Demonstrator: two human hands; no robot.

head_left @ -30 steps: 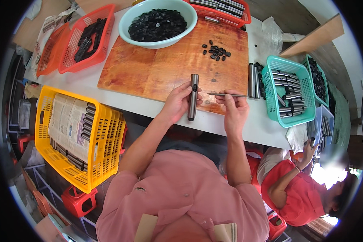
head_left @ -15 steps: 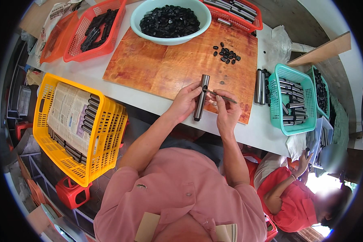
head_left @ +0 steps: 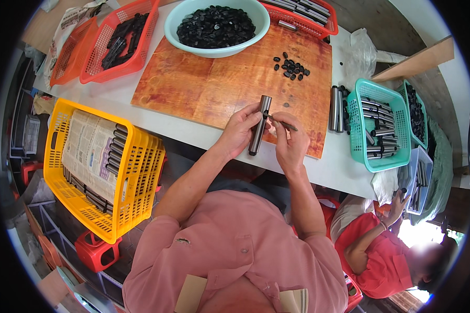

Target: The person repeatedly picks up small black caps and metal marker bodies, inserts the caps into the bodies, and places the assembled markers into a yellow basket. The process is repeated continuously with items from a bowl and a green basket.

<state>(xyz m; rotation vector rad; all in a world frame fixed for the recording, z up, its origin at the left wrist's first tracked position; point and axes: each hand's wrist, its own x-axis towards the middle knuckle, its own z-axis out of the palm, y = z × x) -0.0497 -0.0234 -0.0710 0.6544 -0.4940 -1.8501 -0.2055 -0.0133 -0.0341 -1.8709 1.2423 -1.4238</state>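
Note:
My left hand (head_left: pixel 242 130) is closed round a dark grey metal tube (head_left: pixel 256 140), which stands tilted over the front edge of the wooden board (head_left: pixel 193 88). Partway up the tube, on the side facing my right hand, is a dark opening or black piece; which of the two I cannot tell. Between thumb and fingers, my right hand (head_left: pixel 291 145) pinches a thin dark pen-like tool (head_left: pixel 285 125). The tool's tip points at that dark spot and appears to touch it. Several small black oval pieces (head_left: pixel 292 68) lie loose on the board beyond my hands.
A pale blue basin (head_left: pixel 263 28) of black pieces stands at the back. Red baskets (head_left: pixel 96 75) are at the back left. On the right are metal tubes (head_left: pixel 334 109) and a green basket (head_left: pixel 356 135). A yellow crate (head_left: pixel 117 208) stands at left; a co-worker (head_left: pixel 368 255) sits at right.
The tool in my right hand has tipped and drawn slightly closer to the tube. My left hand keeps its hold. The view has shifted a little; the co-worker's hand has moved slightly.

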